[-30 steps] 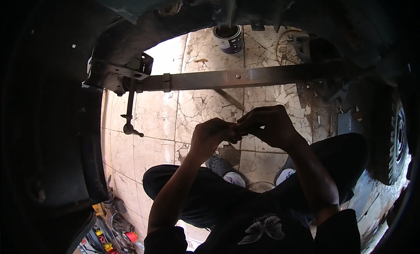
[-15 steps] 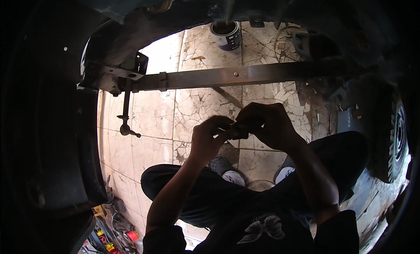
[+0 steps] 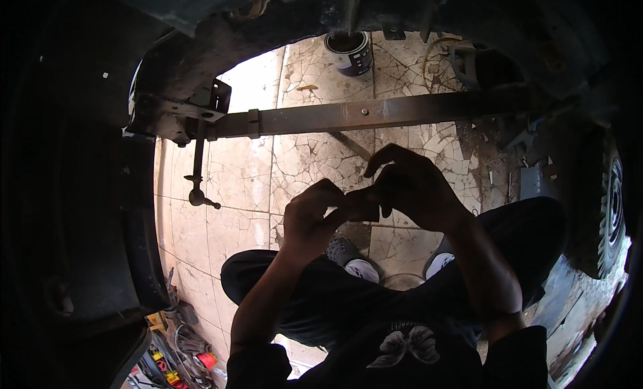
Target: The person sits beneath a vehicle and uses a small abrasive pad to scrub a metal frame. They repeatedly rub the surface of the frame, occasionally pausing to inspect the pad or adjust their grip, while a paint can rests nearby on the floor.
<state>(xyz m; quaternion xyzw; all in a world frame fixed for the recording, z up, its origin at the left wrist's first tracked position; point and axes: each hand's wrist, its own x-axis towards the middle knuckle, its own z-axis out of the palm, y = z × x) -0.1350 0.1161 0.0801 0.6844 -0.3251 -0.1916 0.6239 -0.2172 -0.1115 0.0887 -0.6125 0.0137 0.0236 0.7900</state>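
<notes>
A small dark part [image 3: 363,208], blocky in outline, is between my two hands above the floor; the shade hides its details. My left hand [image 3: 309,216] pinches its left end between thumb and fingers. At the other end my right hand [image 3: 416,193] has its thumb and a bent finger against the part, while its index finger arches up, away from it. Beyond both hands a long flat metal bar [image 3: 321,116] crosses the view from left to right. To the left, a rod with a ball-ended joint [image 3: 196,196] hangs from a metal bracket [image 3: 213,101].
Dark vehicle bodywork [image 3: 74,208] surrounds me at the left and top. On the cracked tile floor [image 3: 234,235] stands a paint can [image 3: 351,56]. A wheel with a tyre [image 3: 611,208] is at the right. Assorted tools [image 3: 175,362] lie at the lower left.
My right index finger has lifted off and arched upward, so more of the dark part shows. My left hand has shifted slightly left and down.
</notes>
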